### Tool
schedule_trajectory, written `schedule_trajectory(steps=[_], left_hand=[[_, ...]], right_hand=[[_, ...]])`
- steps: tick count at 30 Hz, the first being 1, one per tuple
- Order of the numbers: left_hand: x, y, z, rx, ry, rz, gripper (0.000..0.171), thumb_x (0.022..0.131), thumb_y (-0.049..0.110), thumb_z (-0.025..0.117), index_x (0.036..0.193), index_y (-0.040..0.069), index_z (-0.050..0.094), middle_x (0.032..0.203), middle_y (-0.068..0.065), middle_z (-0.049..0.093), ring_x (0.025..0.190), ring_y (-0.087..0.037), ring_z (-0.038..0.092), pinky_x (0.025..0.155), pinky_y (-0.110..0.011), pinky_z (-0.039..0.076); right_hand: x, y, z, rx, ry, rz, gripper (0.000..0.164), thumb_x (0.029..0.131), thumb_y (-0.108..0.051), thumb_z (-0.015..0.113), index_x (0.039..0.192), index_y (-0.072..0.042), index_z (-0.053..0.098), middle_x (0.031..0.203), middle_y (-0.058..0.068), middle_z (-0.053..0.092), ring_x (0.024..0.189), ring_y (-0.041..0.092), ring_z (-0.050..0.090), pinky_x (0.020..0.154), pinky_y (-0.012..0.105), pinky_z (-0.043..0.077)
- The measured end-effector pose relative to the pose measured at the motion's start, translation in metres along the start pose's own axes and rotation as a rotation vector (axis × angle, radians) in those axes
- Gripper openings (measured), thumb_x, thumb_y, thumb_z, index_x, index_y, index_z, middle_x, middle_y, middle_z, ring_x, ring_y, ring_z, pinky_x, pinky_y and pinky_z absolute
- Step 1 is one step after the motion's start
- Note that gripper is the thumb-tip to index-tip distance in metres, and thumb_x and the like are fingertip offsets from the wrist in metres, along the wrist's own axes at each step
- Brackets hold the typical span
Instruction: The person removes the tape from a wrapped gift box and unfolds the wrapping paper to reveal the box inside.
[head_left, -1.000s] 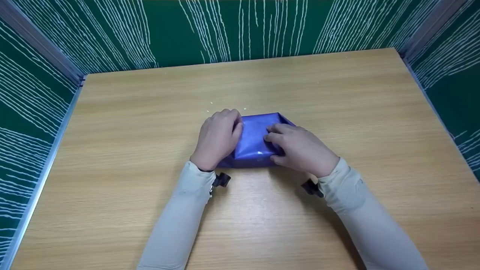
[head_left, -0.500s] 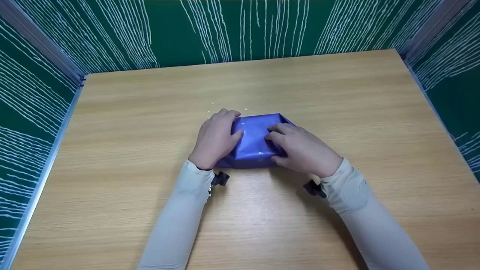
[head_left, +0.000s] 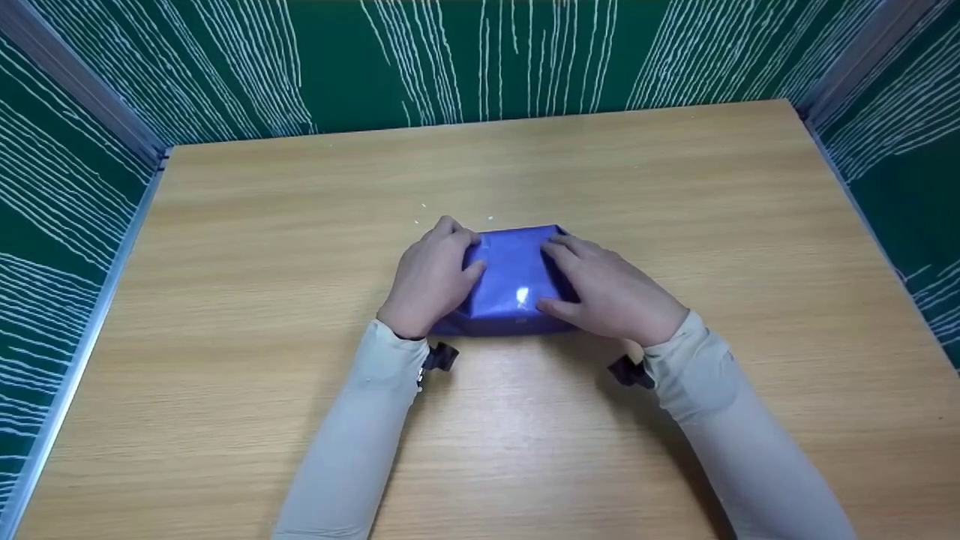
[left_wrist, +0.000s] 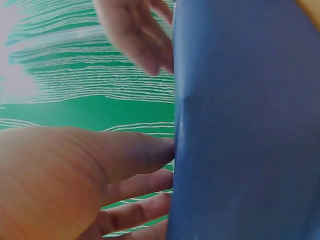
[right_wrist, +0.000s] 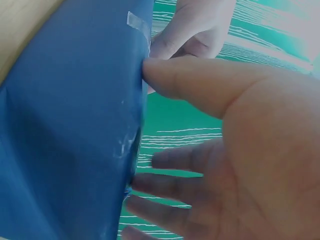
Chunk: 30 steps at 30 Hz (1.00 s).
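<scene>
A blue, glossy wrapped package (head_left: pixel 511 277) lies on the table, its left and right ends partly covered by my hands. On its left end rests my left hand (head_left: pixel 433 281), fingers over the top toward the far edge and thumb on the upper face. My right hand (head_left: pixel 616 291) lies over the right end with fingers spread, thumb near the front edge. In the right wrist view a piece of clear tape (right_wrist: pixel 138 23) sticks to the wrapping. The thumb (left_wrist: pixel 145 152) of my left hand touches the top face in the left wrist view.
The wooden table (head_left: pixel 285 247) extends around the package. A few tiny white scraps (head_left: pixel 424 205) lie just beyond it. Green panels with white streaks (head_left: pixel 337 67) stand along the back and both sides. Each wrist wears a small dark camera mount (head_left: pixel 441 357).
My left hand's fingers have loosened and its thumb has spread away from them. The right hand's fingers have straightened and shifted toward the far right corner. The package stays in place.
</scene>
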<state>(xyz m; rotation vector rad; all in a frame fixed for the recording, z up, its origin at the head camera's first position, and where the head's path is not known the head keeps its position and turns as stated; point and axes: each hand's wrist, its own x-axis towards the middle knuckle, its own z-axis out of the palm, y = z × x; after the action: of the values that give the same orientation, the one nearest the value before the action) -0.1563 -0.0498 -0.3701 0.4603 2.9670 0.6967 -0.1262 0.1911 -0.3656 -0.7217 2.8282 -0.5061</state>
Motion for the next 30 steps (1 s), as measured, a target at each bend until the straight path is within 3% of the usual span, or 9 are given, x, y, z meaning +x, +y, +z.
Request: schedule_trajectory(steps=[12, 22, 30], left_hand=[[-0.0017, 0.0017, 0.0002, 0.049, 0.017, 0.048, 0.034, 0.103, 0.025, 0.063, 0.130, 0.006, 0.071, 0.122, -0.011, 0.060, 0.107, -0.028, 0.063, 0.089, -0.046, 0.053], [-0.0027, 0.0023, -0.0019, 0.091, 0.026, 0.068, 0.035, 0.103, 0.027, 0.063, 0.130, 0.007, 0.071, 0.122, -0.012, 0.062, 0.106, -0.030, 0.064, 0.088, -0.049, 0.054], [-0.0037, -0.0009, -0.0050, 0.085, 0.006, 0.052, 0.038, 0.100, 0.029, 0.066, 0.132, 0.009, 0.070, 0.122, -0.011, 0.063, 0.111, -0.030, 0.059, 0.093, -0.047, 0.051]], right_hand=[[0.0025, -0.0010, -0.0024, 0.007, -0.041, 0.027, 0.081, 0.097, -0.048, 0.069, 0.155, 0.002, 0.042, 0.162, 0.028, 0.032, 0.146, 0.049, 0.037, 0.118, 0.059, 0.031], [0.0013, -0.0038, -0.0009, -0.042, 0.021, -0.003, 0.078, 0.095, -0.043, 0.073, 0.151, 0.005, 0.047, 0.155, 0.031, 0.041, 0.143, 0.048, 0.041, 0.118, 0.060, 0.032], [0.0005, -0.0057, 0.0004, -0.082, 0.057, -0.016, 0.077, 0.092, -0.046, 0.076, 0.147, 0.003, 0.052, 0.150, 0.027, 0.050, 0.141, 0.044, 0.045, 0.117, 0.059, 0.033]])
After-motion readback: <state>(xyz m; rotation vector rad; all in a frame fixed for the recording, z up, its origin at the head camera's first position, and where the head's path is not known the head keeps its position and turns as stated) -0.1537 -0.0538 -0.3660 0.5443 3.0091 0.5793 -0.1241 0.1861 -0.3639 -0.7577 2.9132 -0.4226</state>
